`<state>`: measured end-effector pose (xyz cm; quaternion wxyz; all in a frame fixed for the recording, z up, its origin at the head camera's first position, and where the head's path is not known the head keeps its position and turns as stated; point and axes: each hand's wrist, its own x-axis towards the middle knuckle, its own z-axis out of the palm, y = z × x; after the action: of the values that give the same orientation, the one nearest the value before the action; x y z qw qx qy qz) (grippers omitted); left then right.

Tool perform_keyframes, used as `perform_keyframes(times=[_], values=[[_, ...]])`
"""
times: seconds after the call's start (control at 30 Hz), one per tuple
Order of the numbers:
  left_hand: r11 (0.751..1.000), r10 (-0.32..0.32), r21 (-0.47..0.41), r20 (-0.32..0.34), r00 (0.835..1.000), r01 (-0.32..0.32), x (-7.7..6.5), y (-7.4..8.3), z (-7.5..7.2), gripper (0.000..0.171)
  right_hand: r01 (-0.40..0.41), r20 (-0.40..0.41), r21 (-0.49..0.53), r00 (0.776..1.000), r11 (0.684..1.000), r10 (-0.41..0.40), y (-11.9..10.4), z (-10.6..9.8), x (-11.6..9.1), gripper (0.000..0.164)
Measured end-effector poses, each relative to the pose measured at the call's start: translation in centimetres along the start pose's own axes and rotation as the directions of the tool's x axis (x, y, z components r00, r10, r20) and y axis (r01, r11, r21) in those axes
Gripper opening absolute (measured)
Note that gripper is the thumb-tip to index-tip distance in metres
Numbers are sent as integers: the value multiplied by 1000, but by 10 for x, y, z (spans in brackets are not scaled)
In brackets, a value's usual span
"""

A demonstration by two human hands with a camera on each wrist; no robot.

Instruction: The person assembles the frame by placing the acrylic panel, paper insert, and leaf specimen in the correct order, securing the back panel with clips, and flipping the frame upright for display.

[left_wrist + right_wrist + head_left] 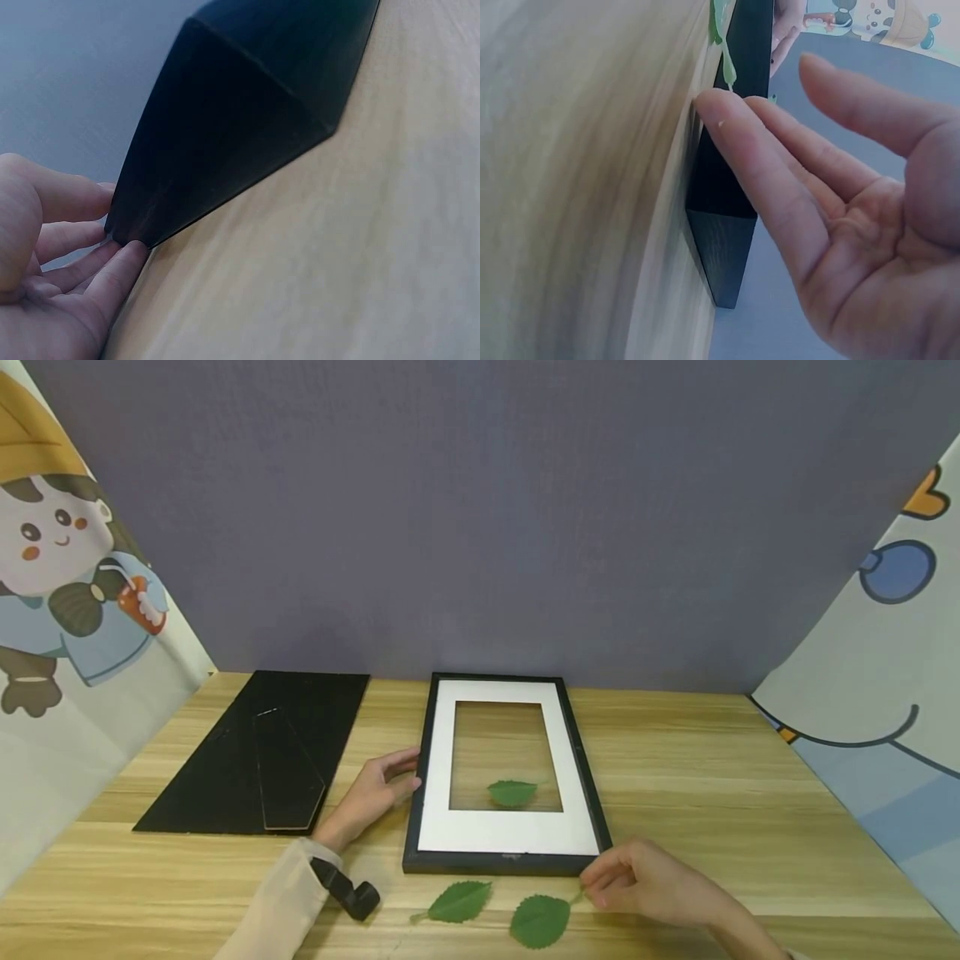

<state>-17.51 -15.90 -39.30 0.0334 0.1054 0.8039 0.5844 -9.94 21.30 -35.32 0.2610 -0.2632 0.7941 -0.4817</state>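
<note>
A black picture frame [507, 863] with a white mat [517, 833] lies flat on the table. Through the mat's window one green leaf [512, 792] shows. My left hand [378, 793] is at the frame's left side; its fingertips touch a dark edge in the left wrist view. Below the frame's lower right corner, my right hand [648, 883] is beside the stem of a rounded leaf [540, 921]. In the right wrist view its thumb stands apart from fairly straight fingers, and the stem end meets a fingertip. Another leaf [460, 902] lies left of it.
A black backing board [217, 777] with a fold-out stand [288, 777] lies to the left on the wooden table [690, 777]. A grey-purple panel [480, 527] rises behind, with cartoon-printed panels on both sides.
</note>
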Motion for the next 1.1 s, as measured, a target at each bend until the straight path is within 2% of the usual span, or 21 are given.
perform_keyframes(times=[0.5, 0.87, 1.1], values=[[1000, -10, 7, -12, 1000, 10, 1, -1, 1, 51, 30, 54, 73, 998, 997, -34, 5, 8, 4, 21], [1000, -22, 12, -15, 1000, 22, 0, 0, 0, 50, 14, 19, 101, 1000, 995, -16, 1, 14, 6, 22], [1000, -25, 15, -13, 1000, 25, 1, -2, 1, 50, -29, -16, 47, 999, 998, 30, 0, 16, 5, 20]])
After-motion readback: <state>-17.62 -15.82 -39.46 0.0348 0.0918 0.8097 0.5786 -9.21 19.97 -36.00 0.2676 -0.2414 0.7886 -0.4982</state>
